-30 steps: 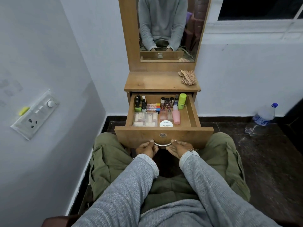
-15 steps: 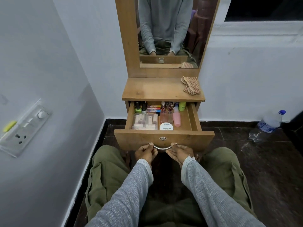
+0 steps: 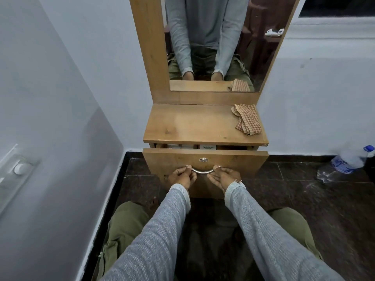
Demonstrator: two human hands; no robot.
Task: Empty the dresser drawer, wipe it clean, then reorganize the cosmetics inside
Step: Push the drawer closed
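The wooden dresser drawer (image 3: 239, 161) is almost pushed in, leaving only a narrow gap under the dresser top (image 3: 194, 124). Through the gap a few cosmetics (image 3: 207, 147) show as pale tops; the others are hidden. My left hand (image 3: 182, 176) grips the left end of the curved metal handle (image 3: 203, 171). My right hand (image 3: 223, 176) holds the right end, fingers curled round it. A round lock (image 3: 203, 160) sits above the handle.
A checked cloth (image 3: 246, 119) lies on the right of the dresser top, below the mirror (image 3: 219, 43). A plastic water bottle (image 3: 347, 163) lies on the dark floor at right. A switch panel (image 3: 16, 169) is on the left wall. My knees flank the dresser.
The drawer has slid from wide open to nearly closed, both hands staying on the handle. Most cosmetics have gone out of sight. The view has tilted closer to the dresser.
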